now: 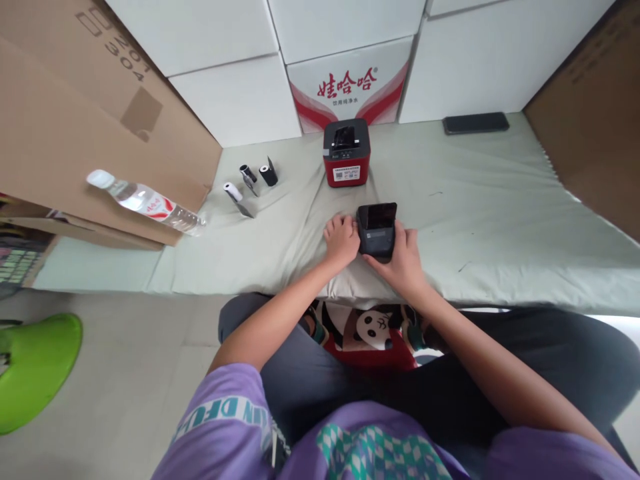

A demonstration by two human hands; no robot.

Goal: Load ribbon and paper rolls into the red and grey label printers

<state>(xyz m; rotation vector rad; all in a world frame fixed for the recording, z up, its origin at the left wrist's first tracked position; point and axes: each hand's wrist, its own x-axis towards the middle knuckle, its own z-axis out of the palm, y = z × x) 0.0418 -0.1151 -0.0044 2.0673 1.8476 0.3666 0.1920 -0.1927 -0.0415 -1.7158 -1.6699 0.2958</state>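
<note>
A small black portable printer with a glossy dark top sits low at the table's front, between my hands. My right hand grips its right side, thumb along the near edge and fingers behind. Against its left side is my left hand, with curled fingers; their tips are partly hidden. Just beyond stands a red and black box-shaped printer, with a white label on its front. Several small paper rolls, one of them a white roll with a dark loose end, stand to the left.
A water bottle leans over the left side beside a cardboard box. White cartons line the back. A black phone-like slab lies at the back right, near another brown box. A green stool is on the floor.
</note>
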